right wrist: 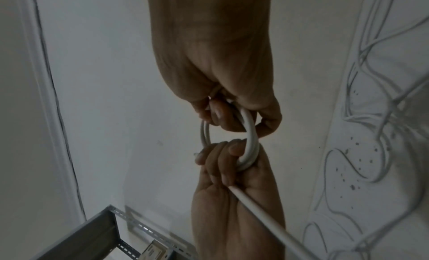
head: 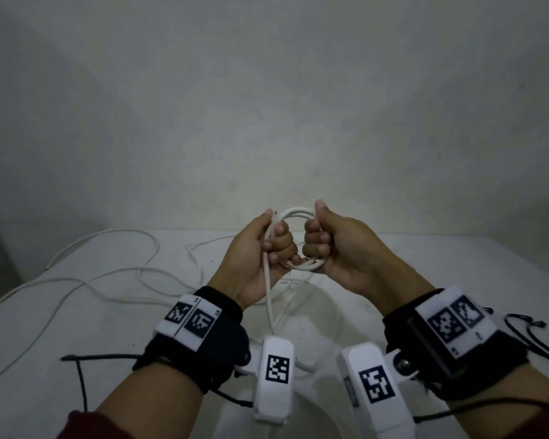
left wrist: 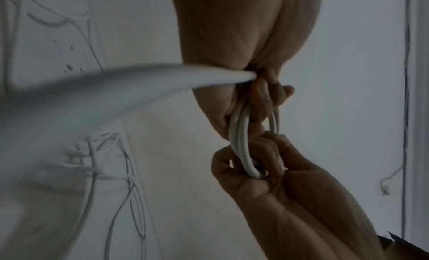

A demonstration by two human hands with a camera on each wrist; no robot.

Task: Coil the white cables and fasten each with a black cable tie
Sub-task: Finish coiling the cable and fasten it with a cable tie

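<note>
I hold a small coil of white cable up above the white table, between both hands. My left hand grips the coil's left side, fingers curled through the loop. My right hand grips the right side, thumb up. The cable's loose tail drops from my left fist toward the table. The left wrist view shows the coil running from my left hand into my right hand. In the right wrist view the coil joins my right hand and left hand.
Other loose white cables sprawl over the left half of the table. Thin black strands, possibly cable ties, lie at the table's right edge. A bare wall stands behind. A grey metal shelf frame shows low in the right wrist view.
</note>
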